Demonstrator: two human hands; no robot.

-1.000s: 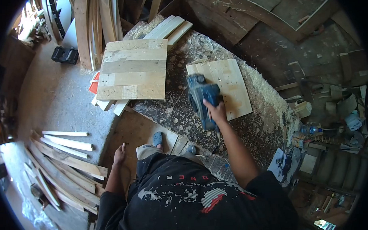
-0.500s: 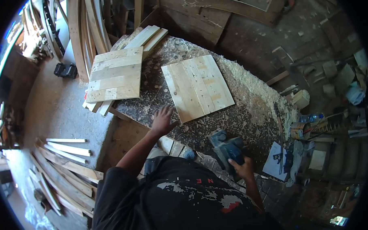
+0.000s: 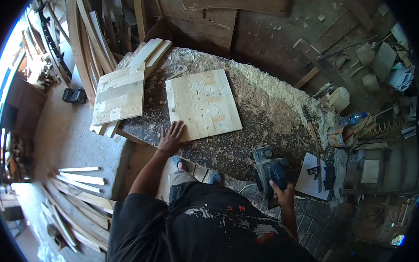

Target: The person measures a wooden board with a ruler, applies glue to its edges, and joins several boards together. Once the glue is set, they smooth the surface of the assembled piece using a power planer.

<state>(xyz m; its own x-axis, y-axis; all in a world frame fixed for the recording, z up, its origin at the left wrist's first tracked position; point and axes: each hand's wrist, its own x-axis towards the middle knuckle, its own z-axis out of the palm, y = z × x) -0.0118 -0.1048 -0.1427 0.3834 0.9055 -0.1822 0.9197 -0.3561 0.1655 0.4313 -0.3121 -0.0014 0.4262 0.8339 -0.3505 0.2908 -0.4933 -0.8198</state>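
Resting partly under the left hand [image 3: 170,141], the wooden panel [image 3: 203,104] extends forward

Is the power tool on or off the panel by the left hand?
Off it. The power tool, in the right hand, is right of the panel, with bench top showing between.
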